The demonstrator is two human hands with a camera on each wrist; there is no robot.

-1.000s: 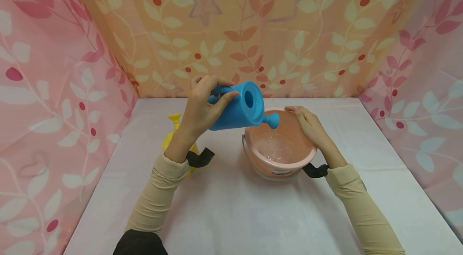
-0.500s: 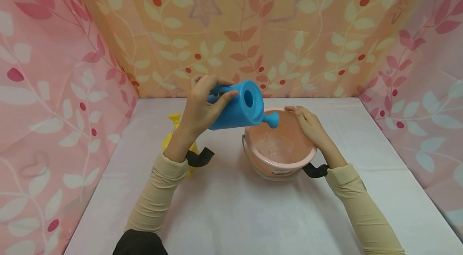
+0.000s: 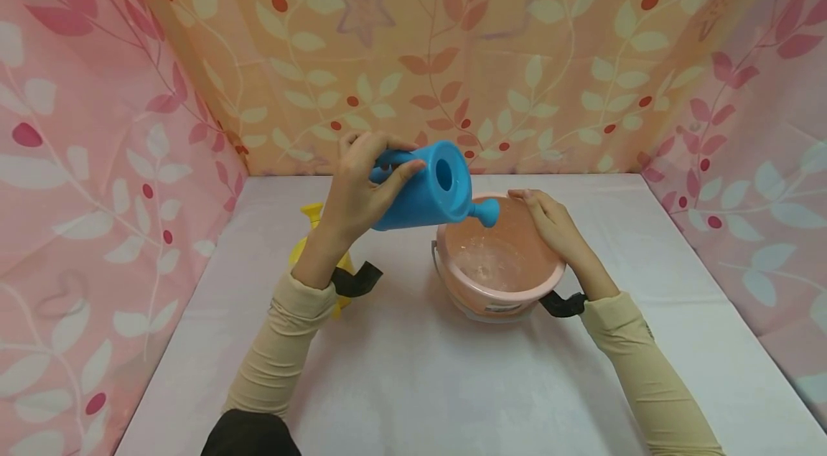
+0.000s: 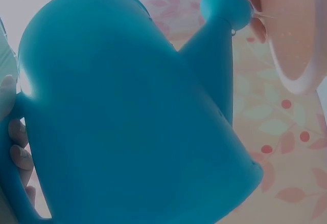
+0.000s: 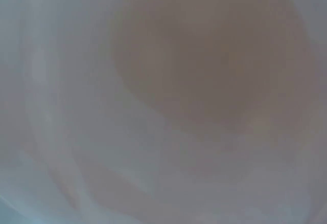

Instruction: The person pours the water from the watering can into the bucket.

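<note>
In the head view my left hand [image 3: 362, 190] holds a blue watering can [image 3: 420, 190] by its handle. The can is tipped over with its spout over a pink bucket [image 3: 500, 294]. From the spout's rounded head [image 4: 227, 4] a thin stream of water leaves toward the bucket, seen in the left wrist view. Water with small bubbles lies in the bucket. My right hand [image 3: 552, 226] grips the bucket's rim on the right side; part of its fingers is hidden. The right wrist view is too blurred to make out anything clearly.
A yellow watering can [image 3: 312, 215] stands on the white tabletop [image 3: 413, 377], partly hidden behind my left wrist. The bucket's metal handle [image 3: 436, 258] hangs at its left side. Leaf-patterned cloth [image 3: 413, 47] closes off the back and both sides.
The blue watering can has risen very slightly in my left hand, its tilt about the same. The bucket and my right hand stay in place; the ripples in the water shift.
</note>
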